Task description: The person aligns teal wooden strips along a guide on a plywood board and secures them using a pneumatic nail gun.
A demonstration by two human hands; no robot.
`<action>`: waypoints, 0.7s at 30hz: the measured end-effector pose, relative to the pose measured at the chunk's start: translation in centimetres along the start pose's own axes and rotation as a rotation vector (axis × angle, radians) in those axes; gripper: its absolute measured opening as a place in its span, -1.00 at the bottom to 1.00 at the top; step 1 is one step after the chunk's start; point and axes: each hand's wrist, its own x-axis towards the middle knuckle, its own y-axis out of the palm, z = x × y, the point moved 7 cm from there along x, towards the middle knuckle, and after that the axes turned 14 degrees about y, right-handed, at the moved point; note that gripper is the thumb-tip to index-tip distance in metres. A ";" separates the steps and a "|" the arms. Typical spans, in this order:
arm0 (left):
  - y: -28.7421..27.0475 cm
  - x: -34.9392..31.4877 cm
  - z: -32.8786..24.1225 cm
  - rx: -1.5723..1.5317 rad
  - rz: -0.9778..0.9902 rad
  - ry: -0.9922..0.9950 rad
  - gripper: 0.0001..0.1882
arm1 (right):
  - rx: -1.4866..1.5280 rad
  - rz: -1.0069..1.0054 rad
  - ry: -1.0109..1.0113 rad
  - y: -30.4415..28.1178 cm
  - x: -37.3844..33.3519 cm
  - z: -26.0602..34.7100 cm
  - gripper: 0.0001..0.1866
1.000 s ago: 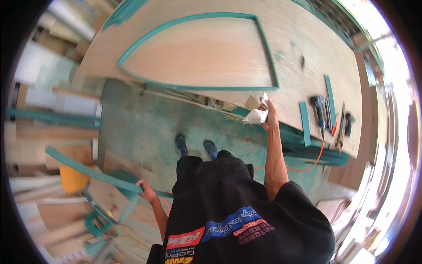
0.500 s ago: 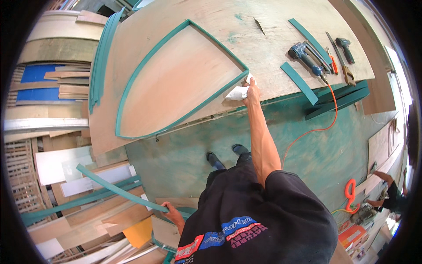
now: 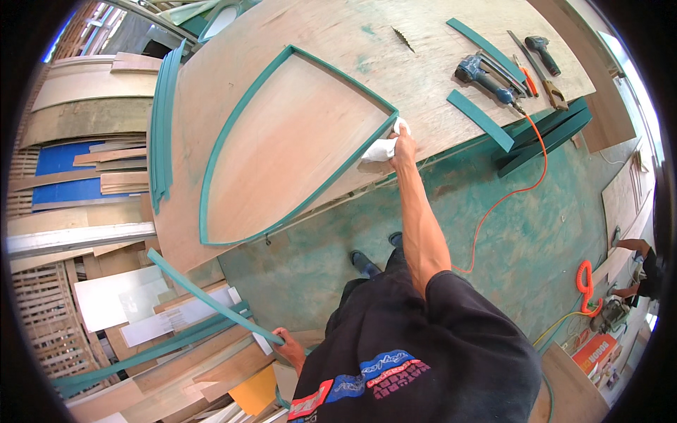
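Observation:
On the plywood table a green curved frame (image 3: 345,80) comes to a point at its near left end. My right hand (image 3: 404,146) is closed round a crumpled white cloth (image 3: 379,150) at the frame's right corner. Low on the left, my left hand (image 3: 290,348) grips one end of a long, thin green strip (image 3: 204,295). That strip reaches up and left, away from the table, its far end free. The fingertips of my right hand are partly hidden by the cloth.
To the right on the table (image 3: 437,77) lie a blue nail gun (image 3: 486,79) with an orange hose (image 3: 504,194), green strips (image 3: 481,120), a handsaw (image 3: 556,97) and a drill-like tool (image 3: 543,55). Stacked green strips (image 3: 163,127) line its left edge. Another person (image 3: 645,271) is at far right.
My view has shifted and turned slightly. The strip in my left hand has come a little nearer the table's left corner. My right hand stays at the frame's corner with the cloth.

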 end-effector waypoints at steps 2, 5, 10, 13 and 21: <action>-0.2 0.9 1.4 0.042 -0.002 0.007 -0.82 | 0.022 -0.026 -0.021 0.2 0.3 0.2 -0.73; -1.2 1.0 3.0 0.023 -0.032 -0.017 -0.82 | -0.011 -0.078 0.031 1.2 -1.3 -1.9 -0.74; 0.1 1.8 5.7 -0.087 -0.015 -0.109 -0.85 | 0.051 -0.107 0.087 -0.1 -1.3 -4.8 -0.76; -0.4 2.3 8.1 -0.159 -0.086 -0.140 -0.91 | 0.078 -0.101 0.105 0.7 -3.0 -6.4 -0.76; -1.8 3.3 10.3 -0.246 -0.169 -0.271 -0.90 | 0.044 -0.062 0.030 1.1 -3.6 -6.8 -0.74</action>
